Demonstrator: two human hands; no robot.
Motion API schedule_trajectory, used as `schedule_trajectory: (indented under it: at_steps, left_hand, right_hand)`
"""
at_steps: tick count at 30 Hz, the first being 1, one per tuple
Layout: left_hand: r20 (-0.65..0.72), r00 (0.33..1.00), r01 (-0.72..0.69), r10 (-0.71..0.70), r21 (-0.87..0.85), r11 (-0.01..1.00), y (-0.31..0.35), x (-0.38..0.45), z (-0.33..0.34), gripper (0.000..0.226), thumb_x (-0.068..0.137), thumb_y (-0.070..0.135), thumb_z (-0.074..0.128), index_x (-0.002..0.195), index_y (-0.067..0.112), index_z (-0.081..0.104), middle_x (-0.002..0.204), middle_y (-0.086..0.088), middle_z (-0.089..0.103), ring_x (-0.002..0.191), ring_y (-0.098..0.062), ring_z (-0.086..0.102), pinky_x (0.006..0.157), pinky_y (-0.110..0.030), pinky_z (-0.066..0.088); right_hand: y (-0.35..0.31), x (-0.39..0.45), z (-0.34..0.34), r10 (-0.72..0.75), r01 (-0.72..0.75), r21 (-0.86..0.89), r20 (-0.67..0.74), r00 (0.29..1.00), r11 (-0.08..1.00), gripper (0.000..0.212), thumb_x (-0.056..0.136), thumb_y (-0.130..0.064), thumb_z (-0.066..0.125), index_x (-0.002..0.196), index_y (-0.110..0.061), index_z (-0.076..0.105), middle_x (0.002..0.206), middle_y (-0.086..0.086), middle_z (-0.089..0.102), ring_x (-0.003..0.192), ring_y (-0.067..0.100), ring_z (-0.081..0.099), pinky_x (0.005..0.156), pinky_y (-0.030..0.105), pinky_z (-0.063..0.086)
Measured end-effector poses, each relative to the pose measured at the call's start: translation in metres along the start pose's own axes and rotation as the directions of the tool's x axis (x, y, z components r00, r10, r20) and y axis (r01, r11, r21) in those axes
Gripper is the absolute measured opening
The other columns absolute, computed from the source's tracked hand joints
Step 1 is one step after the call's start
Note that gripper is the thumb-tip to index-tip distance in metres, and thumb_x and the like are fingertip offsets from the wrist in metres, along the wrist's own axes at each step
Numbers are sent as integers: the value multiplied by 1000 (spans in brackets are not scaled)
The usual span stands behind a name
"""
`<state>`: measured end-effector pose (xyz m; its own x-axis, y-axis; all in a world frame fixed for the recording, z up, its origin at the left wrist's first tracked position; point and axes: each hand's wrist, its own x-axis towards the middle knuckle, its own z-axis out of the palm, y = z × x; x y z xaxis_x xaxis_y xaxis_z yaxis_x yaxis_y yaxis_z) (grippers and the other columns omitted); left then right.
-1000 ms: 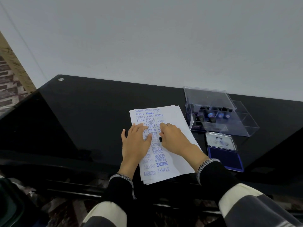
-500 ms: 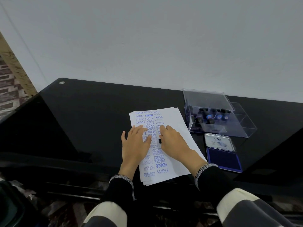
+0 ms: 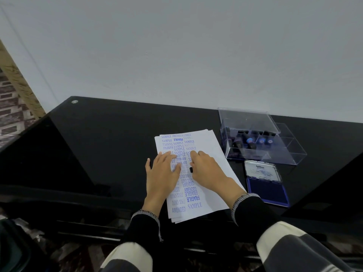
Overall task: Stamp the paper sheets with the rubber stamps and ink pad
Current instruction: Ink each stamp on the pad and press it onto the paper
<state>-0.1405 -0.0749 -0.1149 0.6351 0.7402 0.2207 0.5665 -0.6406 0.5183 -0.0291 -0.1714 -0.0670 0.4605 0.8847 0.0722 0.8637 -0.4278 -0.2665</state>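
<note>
Two dark sleeves with pale bands come into view at the bottom, and from them my hands reach onto the stack of white paper sheets [image 3: 212,154], which lies near the front edge of the glossy black table [image 3: 98,144]. My left hand [image 3: 162,173] lies flat on the left part of the top sheet, fingers straight and spread, pressing the paper down and holding nothing. My right hand [image 3: 207,170] rests just beside it, fingers curled over a small black rubber stamp [image 3: 191,170]; only the dark end of the stamp shows under the thumb side, down against the sheet among the blue printed words such as SAMPLE, FRAGILE, AMENDED and FAX OUT.

Compared with half a second ago I see almost no change: both hands keep the same places and poses on the sheet, the stamp still sits pressed at the same spot, and the stack has not shifted. Only the head camera has drifted slightly.

To the right of the paper, apart from it, lies the open blue ink pad [image 3: 267,191], its lid with a white label folded back behind the blue pad. Just beyond that stands the clear plastic compartment box [image 3: 290,152] with its lid up, and several dark stamps with blue ends [image 3: 250,141] lie in its left compartments. Behind everything rises a plain white wall [image 3: 176,55].
</note>
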Motion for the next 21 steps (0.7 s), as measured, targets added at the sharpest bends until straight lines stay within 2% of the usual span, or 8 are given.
schedule_trajectory:
  at_steps: [2,6,13,17,21]
  left_hand:
    - [0,1000,1,-1,-4,1000,0,0,0,39,98,45,43,133,30,49,149,11,38,143,-9,21,117,-41,-4]
    - [2,1000,-1,1,-1,1000,-1,0,0,39,98,44,43,133,31,49,149,12,38,144,-9,21,117,-41,-4]
    - [9,1000,4,-4,-6,1000,-1,-1,0,39,98,45,42,134,31,49,150,12,37,144,-8,21,118,-40,-5]
    - [15,1000,5,-5,-12,1000,-1,-1,-1,39,98,44,42,134,31,49,150,13,36,144,-8,20,118,-40,-5]
    - [17,1000,4,-4,-17,1000,-1,-1,-1,40,98,44,41,135,30,49,150,13,36,144,-8,19,118,-40,-5]
  right_hand:
    - [0,-1,2,3,-3,0,-11,1000,1000,10,94,-14,49,102,-12,45,88,2,42,72,20,44,61,28,34]
    - [1,-3,6,10,-10,15,-19,1000,1000,18,94,-17,51,110,-12,46,96,6,50,76,21,50,63,29,42]
    - [0,0,0,-3,3,6,7,1000,1000,7,94,-14,48,97,-15,41,85,2,41,70,20,42,51,22,24]
    - [0,2,-1,0,-1,6,8,1000,1000,7,95,-15,45,94,-16,38,84,3,41,71,23,44,57,28,30]
    - [-1,-1,-1,19,-18,-35,7,1000,999,10,94,-15,46,104,-10,45,91,8,48,72,24,45,61,32,34]
